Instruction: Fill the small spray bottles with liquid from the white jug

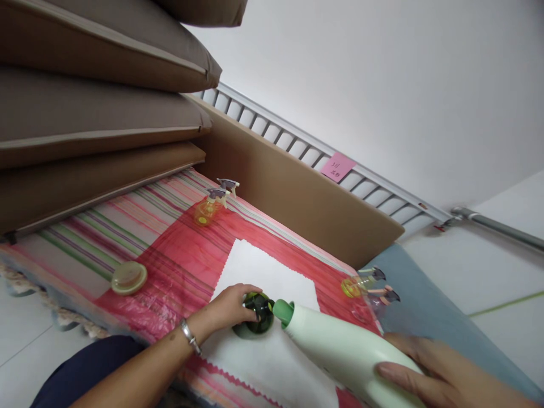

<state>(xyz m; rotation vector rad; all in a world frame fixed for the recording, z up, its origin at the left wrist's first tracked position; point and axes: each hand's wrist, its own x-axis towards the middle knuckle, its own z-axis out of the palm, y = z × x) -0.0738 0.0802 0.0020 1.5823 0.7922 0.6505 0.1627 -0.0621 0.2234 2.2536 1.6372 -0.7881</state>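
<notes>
My left hand (227, 309) is closed round a small dark green bottle (257, 314) that stands on a white cloth (266, 272). My right hand (429, 365) grips the body of a large pale green bottle (340, 348), tilted so its green neck (283, 311) touches the mouth of the small bottle. A bracelet sits on my left wrist. A round pale green lid (128, 277) lies on the striped surface to the left, apart from both hands.
The cloth lies on red plastic sheeting (187, 255) over a striped cover. Two yellow spray bottles (212, 204) lie at the back, two more spray bottles (369, 286) on the right. Brown cushions (85, 113) are stacked left; a cardboard panel (297, 198) stands behind.
</notes>
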